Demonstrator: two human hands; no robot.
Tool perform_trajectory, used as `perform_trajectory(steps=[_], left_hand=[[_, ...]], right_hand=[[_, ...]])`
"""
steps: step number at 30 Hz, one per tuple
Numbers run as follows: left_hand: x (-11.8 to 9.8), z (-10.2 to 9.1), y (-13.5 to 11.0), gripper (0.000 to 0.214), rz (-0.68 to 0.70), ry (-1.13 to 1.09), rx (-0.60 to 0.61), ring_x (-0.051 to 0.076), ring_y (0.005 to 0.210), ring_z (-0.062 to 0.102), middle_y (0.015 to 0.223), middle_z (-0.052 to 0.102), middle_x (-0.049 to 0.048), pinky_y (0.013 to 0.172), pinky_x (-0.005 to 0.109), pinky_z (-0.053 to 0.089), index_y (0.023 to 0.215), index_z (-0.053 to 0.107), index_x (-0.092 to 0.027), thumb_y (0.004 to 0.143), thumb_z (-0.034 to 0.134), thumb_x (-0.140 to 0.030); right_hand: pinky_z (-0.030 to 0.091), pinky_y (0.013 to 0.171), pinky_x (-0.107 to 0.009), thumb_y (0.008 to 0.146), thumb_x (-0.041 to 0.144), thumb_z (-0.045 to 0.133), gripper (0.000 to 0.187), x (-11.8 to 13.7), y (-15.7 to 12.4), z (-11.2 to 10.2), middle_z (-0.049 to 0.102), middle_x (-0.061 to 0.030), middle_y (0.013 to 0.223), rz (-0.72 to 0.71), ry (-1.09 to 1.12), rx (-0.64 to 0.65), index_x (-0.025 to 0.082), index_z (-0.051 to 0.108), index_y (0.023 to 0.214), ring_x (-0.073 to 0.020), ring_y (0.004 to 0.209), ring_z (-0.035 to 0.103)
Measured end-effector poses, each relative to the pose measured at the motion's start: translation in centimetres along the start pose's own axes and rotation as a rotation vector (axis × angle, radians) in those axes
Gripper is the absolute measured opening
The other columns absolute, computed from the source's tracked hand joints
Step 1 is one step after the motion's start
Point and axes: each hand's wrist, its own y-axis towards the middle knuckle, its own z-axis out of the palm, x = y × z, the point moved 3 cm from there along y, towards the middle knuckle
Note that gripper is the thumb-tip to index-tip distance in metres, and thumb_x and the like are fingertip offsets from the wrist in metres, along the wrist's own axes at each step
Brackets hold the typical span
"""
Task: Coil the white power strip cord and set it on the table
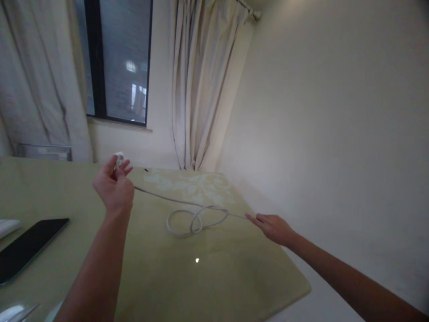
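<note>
A thin white cable (182, 234) stretches between my two hands, with loose loops in its middle over the table. My left hand (115, 183) is raised near the table's far side, its fingers closed on a small white plug (119, 156) at one end of the cable. To the right, my right hand (273, 227) pinches the cable near its other end, close to the table's right edge. Whether a connector sits in those right fingertips is hidden.
A dark tablet-like slab (31, 246) lies on the glossy greenish table (161, 277) at left, beside a white object (8, 226). A small black item (146, 170) is near the back edge. A wall (318, 112) rises along the right; curtains (204, 89) hang behind.
</note>
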Motion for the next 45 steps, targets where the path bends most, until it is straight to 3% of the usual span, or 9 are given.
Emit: perform_trajectory(steps=[2, 5, 11, 17, 23, 27, 33, 39, 45], left_hand=[[-1.0, 0.2, -0.4, 0.033, 0.076, 0.042, -0.016, 0.029, 0.12, 0.072, 0.129, 0.075, 0.0029, 0.104, 0.051, 0.058, 0.129, 0.067, -0.017, 0.097, 0.059, -0.018], [-2.0, 0.0, -0.7, 0.036, 0.145, 0.066, -0.046, 0.029, 0.121, 0.072, 0.134, 0.074, 0.0009, 0.101, 0.048, 0.059, 0.133, 0.066, -0.022, 0.099, 0.053, -0.017], [-3.2, -0.2, -0.2, 0.033, 0.125, -0.012, 0.002, 0.028, 0.121, 0.072, 0.137, 0.072, 0.0009, 0.106, 0.047, 0.059, 0.131, 0.064, -0.027, 0.099, 0.059, -0.021], [-2.6, 0.7, -0.1, 0.023, -0.067, -0.237, 0.08, 0.023, 0.116, 0.074, 0.12, 0.078, 0.0068, 0.118, 0.048, 0.051, 0.112, 0.068, -0.016, 0.089, 0.073, -0.018], [-4.8, 2.3, -2.4, 0.031, 0.021, -0.149, 0.235, 0.022, 0.117, 0.075, 0.131, 0.074, 0.0113, 0.112, 0.04, 0.055, 0.122, 0.07, -0.02, 0.092, 0.069, -0.027], [-5.5, 3.4, -3.8, 0.027, 0.024, -0.081, 0.34, 0.023, 0.118, 0.074, 0.132, 0.074, 0.0121, 0.111, 0.039, 0.055, 0.119, 0.071, -0.02, 0.095, 0.066, -0.03], [-4.6, 5.0, -5.9, 0.019, -0.043, -0.028, 0.445, 0.022, 0.111, 0.077, 0.133, 0.074, 0.0142, 0.101, 0.038, 0.061, 0.109, 0.073, -0.017, 0.096, 0.068, -0.03], [-3.1, 6.6, -8.1, 0.019, -0.047, 0.159, 0.589, 0.019, 0.098, 0.078, 0.124, 0.078, 0.0132, 0.082, 0.03, 0.063, 0.101, 0.074, -0.016, 0.096, 0.062, -0.031], [-3.2, 7.2, -9.9, 0.017, 0.29, 0.577, 0.708, 0.014, 0.058, 0.064, 0.068, 0.071, 0.0014, 0.06, 0.022, 0.047, 0.088, 0.072, -0.018, 0.092, 0.056, -0.02]], right_hand=[[0.04, 0.055, -0.026, 0.082, -0.003, 0.049, 0.068, -3.0, 1.0, -0.3, 0.071, -0.0083, 0.094, 0.142, 0.117, 0.058, 0.026, 0.063, 0.142, -0.0158, 0.066, 0.063], [0.032, 0.054, -0.027, 0.078, -0.008, 0.05, 0.057, -6.0, 2.4, -1.8, 0.067, -0.005, 0.082, 0.436, 0.524, -0.121, 0.021, 0.076, 0.119, -0.0095, 0.055, 0.052], [0.031, 0.053, -0.027, 0.089, -0.004, 0.05, 0.031, -6.6, 8.4, -3.4, 0.058, 0.0026, 0.063, 0.699, 0.913, -0.369, 0.013, 0.075, 0.094, -0.005, 0.047, 0.044], [0.051, 0.053, -0.023, 0.092, 0.013, 0.051, 0.027, -1.9, 17.6, -5.5, 0.071, -0.0014, 0.075, 0.787, 1.404, -0.457, 0.015, 0.066, 0.115, -0.0104, 0.051, 0.062], [0.06, 0.066, -0.024, 0.086, 0.023, 0.057, 0.031, 6.6, 22.6, -9.8, 0.08, -0.0092, 0.106, 0.477, 2.035, -0.469, 0.018, 0.072, 0.113, -0.0151, 0.077, 0.077], [0.059, 0.066, -0.024, 0.085, 0.023, 0.064, 0.031, 10.2, 23.5, -10.7, 0.08, -0.0064, 0.105, 0.351, 1.771, -0.59, 0.021, 0.072, 0.115, -0.0176, 0.085, 0.078], [0.053, 0.072, -0.03, 0.092, 0.016, 0.067, 0.016, 9.8, 22.1, -10.5, 0.081, -0.0035, 0.087, 0.507, 1.098, -0.657, 0.023, 0.076, 0.103, -0.019, 0.076, 0.075], [0.047, 0.069, -0.029, 0.094, 0.023, 0.073, 0.009, 7.3, 19.4, -12.2, 0.074, -0.0029, 0.082, 0.5, 0.946, -0.824, 0.023, 0.08, 0.1, -0.017, 0.073, 0.068], [0.051, 0.071, -0.028, 0.092, 0.029, 0.079, 0.01, 6.7, 18.3, -13.0, 0.066, -0.0042, 0.092, 0.455, 1.028, -0.995, 0.021, 0.082, 0.096, -0.0144, 0.076, 0.062]])
